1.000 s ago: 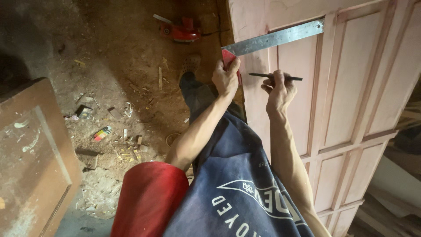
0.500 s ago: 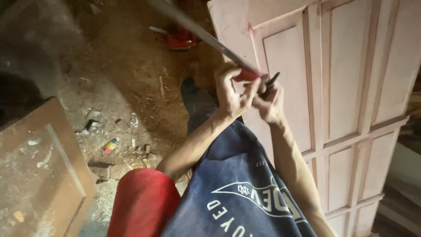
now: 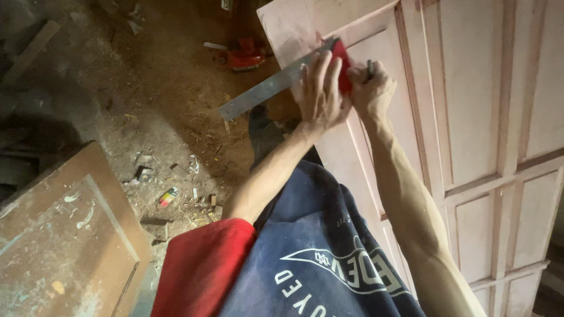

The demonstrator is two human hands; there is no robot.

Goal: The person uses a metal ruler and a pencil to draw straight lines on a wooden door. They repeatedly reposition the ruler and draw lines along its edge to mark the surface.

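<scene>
Try square (image 3: 276, 87) with red stock and grey steel blade, pressed against the pink panelled door (image 3: 470, 88) near its top left corner. Stock lay on the door's face; blade stuck out past the left edge, slanting down-left over the floor. Dark pencil (image 3: 370, 68), mostly hidden, stood just beside the stock.

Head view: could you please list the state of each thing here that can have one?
Try square: held at its red handle, steel blade slanting out past the door's edge over the floor.
Left hand: closed on the square's handle.
Right hand: shut on a dark pencil, touching the handle.
Panelled door: unpainted, under the hands.
Red power tool: lying on the dusty floor, untouched.
</scene>
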